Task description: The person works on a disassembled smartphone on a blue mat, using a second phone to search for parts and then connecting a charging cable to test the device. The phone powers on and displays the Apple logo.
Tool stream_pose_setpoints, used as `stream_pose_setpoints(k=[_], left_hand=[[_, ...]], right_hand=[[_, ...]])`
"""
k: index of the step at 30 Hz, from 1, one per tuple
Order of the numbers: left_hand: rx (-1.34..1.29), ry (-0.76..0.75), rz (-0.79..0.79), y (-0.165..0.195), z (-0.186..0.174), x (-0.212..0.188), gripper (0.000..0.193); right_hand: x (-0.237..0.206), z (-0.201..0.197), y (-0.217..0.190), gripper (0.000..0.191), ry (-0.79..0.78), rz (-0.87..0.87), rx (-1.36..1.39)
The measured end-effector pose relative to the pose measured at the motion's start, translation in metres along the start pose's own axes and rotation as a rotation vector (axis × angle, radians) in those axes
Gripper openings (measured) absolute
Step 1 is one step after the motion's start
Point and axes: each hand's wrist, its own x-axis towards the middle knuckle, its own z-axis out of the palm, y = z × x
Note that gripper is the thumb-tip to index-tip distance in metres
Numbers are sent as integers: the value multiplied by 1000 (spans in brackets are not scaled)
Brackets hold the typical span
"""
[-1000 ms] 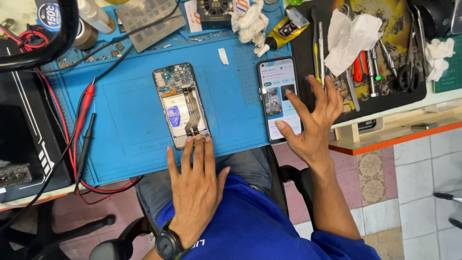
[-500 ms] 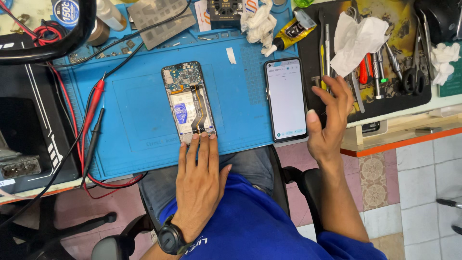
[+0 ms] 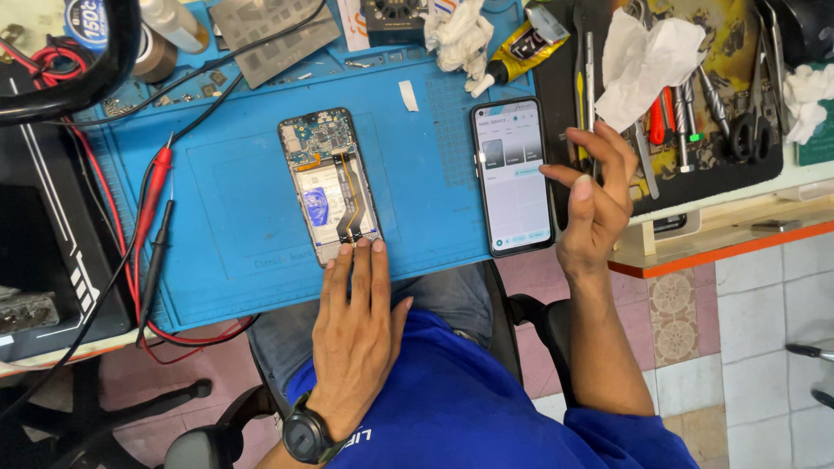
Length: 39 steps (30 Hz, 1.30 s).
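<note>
The left hand (image 3: 356, 326) lies flat and palm down at the near edge of the blue mat (image 3: 226, 200), fingers straight and together, with the fingertips (image 3: 360, 250) touching the bottom end of the opened phone (image 3: 330, 184); it grips nothing. The opened phone rests face down near the middle of the mat, its back cover off, so that the circuit board, a flat cable and the battery area show. The right hand (image 3: 591, 195) is raised just beside the right edge of the mat, fingers loosely curled and spread apart, empty, with the thumb pointing at the lit phone (image 3: 512, 178); whether the thumb touches the screen cannot be told. The lit phone lies screen up along the right edge of the mat, well apart from the opened phone. A red probe (image 3: 152, 204) and a black probe (image 3: 155, 269) lie side by side near the left edge of the mat. A tube of glue (image 3: 517, 52) and a crumpled white cloth (image 3: 459, 35) lie at the far edge. To the right of the mat a black tray (image 3: 695, 174) holds tweezers, screwdrivers and scissors, partly covered by a white tissue (image 3: 643, 61). A black watch (image 3: 306, 432) sits on the left wrist
</note>
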Motion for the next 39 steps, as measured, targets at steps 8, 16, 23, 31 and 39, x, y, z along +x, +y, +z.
stream_pose_setpoints(k=[8, 16, 23, 31, 39], left_hand=[[-13, -10, 10, 0, -2, 0, 74], [-18, 10, 6, 0, 0, -2, 72], [-14, 19, 4, 0, 2, -2, 72], [-18, 20, 1, 1, 1, -3, 70], [-36, 51, -1, -1, 3, -3, 71]], right_hand=[[-2, -14, -11, 45, -110, -14, -19], [7, -17, -10, 46, -104, 21, -243], [-1, -27, -14, 44, -231, 46, -39], [-2, -22, 4, 43, -5, 65, -276], [-9, -23, -2, 34, -197, 4, -82]])
